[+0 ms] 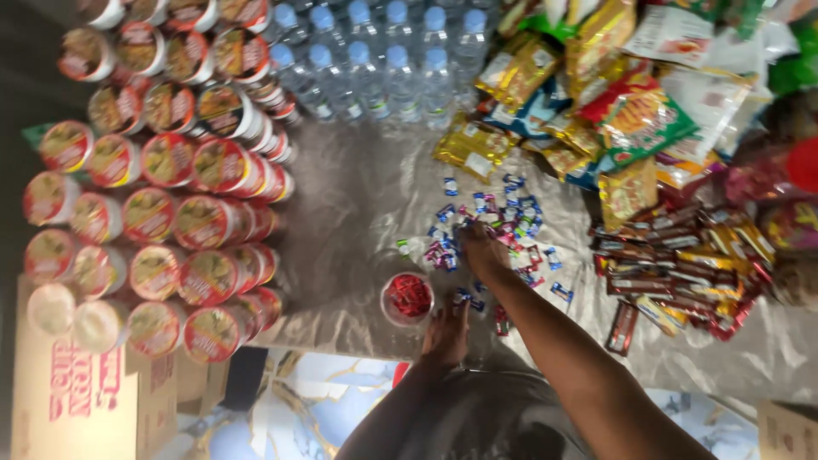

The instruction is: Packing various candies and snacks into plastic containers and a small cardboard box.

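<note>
From the head view, the right hand reaches out over a scatter of small wrapped sweets on the silvery counter. Its fingers curl down into the pile and touch the sweets; motion blur hides whether any sweet is pinched between them. The left hand lies nearer the body, flat and loosely spread on the counter edge, holding nothing. Just to its left, touching or nearly touching its fingers, stands a clear cup filled with red sweets.

Beyond the right hand, a block of water bottles with blue caps stands upright. Far left of both hands, stacked noodle cups lie on their sides in rows, above a cardboard box. Right of the right hand, well apart, lies a heap of chocolate bars, and beyond that a pile of snack bags in yellow, red and green.
</note>
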